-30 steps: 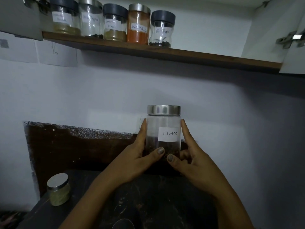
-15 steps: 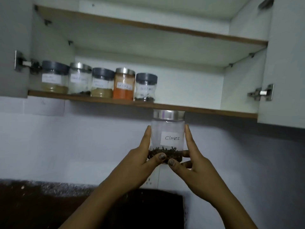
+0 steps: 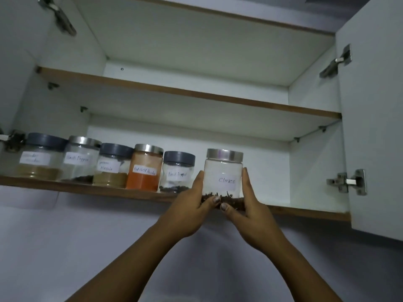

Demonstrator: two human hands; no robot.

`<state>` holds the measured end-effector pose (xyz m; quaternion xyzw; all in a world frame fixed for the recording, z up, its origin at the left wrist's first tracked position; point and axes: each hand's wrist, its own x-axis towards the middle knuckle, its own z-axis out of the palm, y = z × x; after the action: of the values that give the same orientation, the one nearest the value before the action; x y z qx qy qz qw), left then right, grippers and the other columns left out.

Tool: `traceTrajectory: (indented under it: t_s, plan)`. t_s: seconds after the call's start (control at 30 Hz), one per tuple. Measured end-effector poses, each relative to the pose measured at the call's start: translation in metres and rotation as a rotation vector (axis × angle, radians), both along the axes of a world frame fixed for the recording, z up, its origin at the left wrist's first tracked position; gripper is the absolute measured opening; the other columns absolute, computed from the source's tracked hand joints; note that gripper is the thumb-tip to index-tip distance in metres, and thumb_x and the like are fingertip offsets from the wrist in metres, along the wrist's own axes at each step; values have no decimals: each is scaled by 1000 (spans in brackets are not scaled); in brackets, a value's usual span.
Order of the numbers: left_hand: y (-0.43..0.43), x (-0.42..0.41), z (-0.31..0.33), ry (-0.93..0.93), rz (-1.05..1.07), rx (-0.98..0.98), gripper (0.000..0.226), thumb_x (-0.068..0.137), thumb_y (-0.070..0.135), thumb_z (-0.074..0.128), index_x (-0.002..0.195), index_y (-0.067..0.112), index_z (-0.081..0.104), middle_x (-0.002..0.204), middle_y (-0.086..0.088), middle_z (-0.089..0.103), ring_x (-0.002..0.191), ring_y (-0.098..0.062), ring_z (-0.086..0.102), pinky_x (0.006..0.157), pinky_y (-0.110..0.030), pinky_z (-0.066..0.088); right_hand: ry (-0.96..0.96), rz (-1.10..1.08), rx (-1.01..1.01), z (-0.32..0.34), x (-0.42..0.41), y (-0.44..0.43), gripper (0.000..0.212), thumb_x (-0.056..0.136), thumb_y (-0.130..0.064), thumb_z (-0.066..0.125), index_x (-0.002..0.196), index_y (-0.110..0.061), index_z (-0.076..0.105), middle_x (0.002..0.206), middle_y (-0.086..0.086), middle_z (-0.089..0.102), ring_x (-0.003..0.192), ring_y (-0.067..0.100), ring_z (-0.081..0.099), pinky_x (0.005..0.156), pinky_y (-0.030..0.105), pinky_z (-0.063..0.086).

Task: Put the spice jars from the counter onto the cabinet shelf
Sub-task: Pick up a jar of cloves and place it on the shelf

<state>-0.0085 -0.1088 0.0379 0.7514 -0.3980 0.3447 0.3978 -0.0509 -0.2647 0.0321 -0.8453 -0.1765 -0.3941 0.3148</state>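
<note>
Cloves jar (image 3: 224, 171) between both hands, upright

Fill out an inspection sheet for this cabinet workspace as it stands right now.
Surface: lower cabinet shelf, brown front edge, bare to the right of the jars.
Job's things: Cloves jar, steel lid, upright at the shelf edge; five labelled jars in a row to its left, nearest the Black Pepper jar.
Clutter: nothing seen.
Grippers: left hand and right hand clasp the Cloves jar from both sides.
Cables: nothing seen.
Surroundings: upper shelf with nothing visible on it; cabinet door open at right.
</note>
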Motion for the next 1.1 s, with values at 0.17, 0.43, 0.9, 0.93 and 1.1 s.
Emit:
traceTrajectory:
  t_s: [0.17,0.43,0.9,0.93,1.1]
  plan:
    - [-14,35,7,-95,195,-33,54,90,33,54,138,27,29,116,4,52,101,-8,52,82,-21,42,-6,-87,-77,11,29,-3,94,90,-43,56,143,-41,-21,134,-5,57,110,15,60,86,23,44]
    - [-25,59,-4,-199,403,-151,41,95,33,46,130,13,42,119,-2,56,104,-11,52,79,-15,36,-10,-392,-184,10,70,0,77,89,-65,30,148,-29,-3,129,-4,58,118,25,52,101,41,30]
    - [-22,71,-2,-250,450,-142,9,94,21,47,96,13,48,85,3,48,68,-5,39,54,-11,33,126,-572,-183,15,77,21,63,90,-65,24,138,-24,27,123,-2,61,121,28,43,98,43,24]
    - [-22,71,-2,-244,433,-151,6,94,20,47,93,14,46,84,4,47,66,-4,38,54,-11,33,125,-575,-174,15,77,21,64,89,-65,25,137,-23,29,124,-2,60,120,28,43,98,43,24]
    - [-19,63,-4,-181,364,-118,10,93,14,47,86,16,41,84,0,48,68,-6,40,55,-14,32,140,-545,-134,13,76,22,74,88,-66,29,143,-18,19,141,4,46,127,31,39,106,46,20]
